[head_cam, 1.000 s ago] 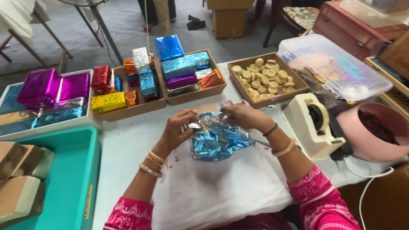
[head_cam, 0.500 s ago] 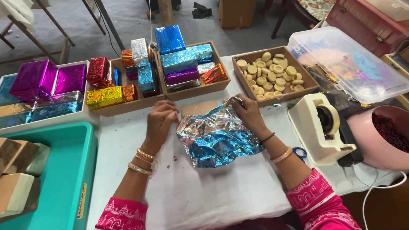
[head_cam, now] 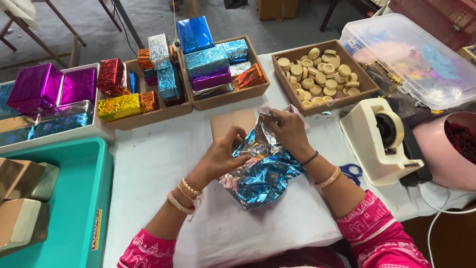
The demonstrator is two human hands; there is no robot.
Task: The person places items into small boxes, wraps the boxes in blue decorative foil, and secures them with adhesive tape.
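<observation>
A crinkled sheet of shiny blue foil (head_cam: 265, 171) lies on the white-covered table, folded up around something I cannot see. My left hand (head_cam: 222, 155) presses and pinches the foil's left side. My right hand (head_cam: 290, 131) grips the foil's upper edge and holds it raised. A flat brown cardboard piece (head_cam: 229, 122) sits just behind the foil, partly under my hands. Both wrists wear bangles and pink sleeves show at the bottom.
Wooden trays hold foil-wrapped boxes (head_cam: 208, 59) and round tan discs (head_cam: 322, 74). A white tape dispenser (head_cam: 382, 139) and blue scissors (head_cam: 353, 172) lie at right, with a pink bowl (head_cam: 453, 149) and clear lidded bin (head_cam: 416, 57). A teal tray (head_cam: 74, 198) with brown blocks sits left.
The foil was spread wider half a second ago; now it is gathered and folded upward. My left hand has moved right onto the foil, and my right hand has lifted its top edge.
</observation>
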